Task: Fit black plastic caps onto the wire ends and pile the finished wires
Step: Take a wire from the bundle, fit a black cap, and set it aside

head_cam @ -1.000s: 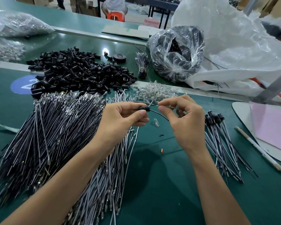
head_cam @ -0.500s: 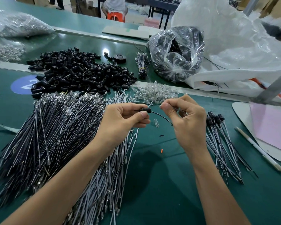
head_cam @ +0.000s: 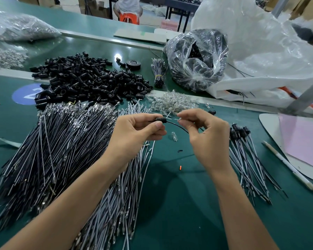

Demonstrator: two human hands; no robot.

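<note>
My left hand (head_cam: 135,134) pinches a small black plastic cap (head_cam: 160,120) between thumb and forefinger. A thin black wire (head_cam: 177,125) curves out of the cap to my right hand (head_cam: 206,139), which pinches the wire's metal end beside the cap. A big heap of uncapped black and grey wires (head_cam: 58,150) lies under my left forearm. Loose black caps (head_cam: 87,80) are heaped behind it. The finished wires with caps (head_cam: 249,156) are piled to the right of my right hand.
Clear glass bulbs (head_cam: 172,101) lie in a small heap just beyond my hands; one bulb (head_cam: 174,136) sits under them. A tied wire bundle (head_cam: 158,73), a tape roll (head_cam: 133,64), plastic bags (head_cam: 197,58) and a white pen (head_cam: 289,166) surround the green mat (head_cam: 179,204).
My right hand has slid a little closer to the cap along the wire. The left hand keeps its hold on the cap.
</note>
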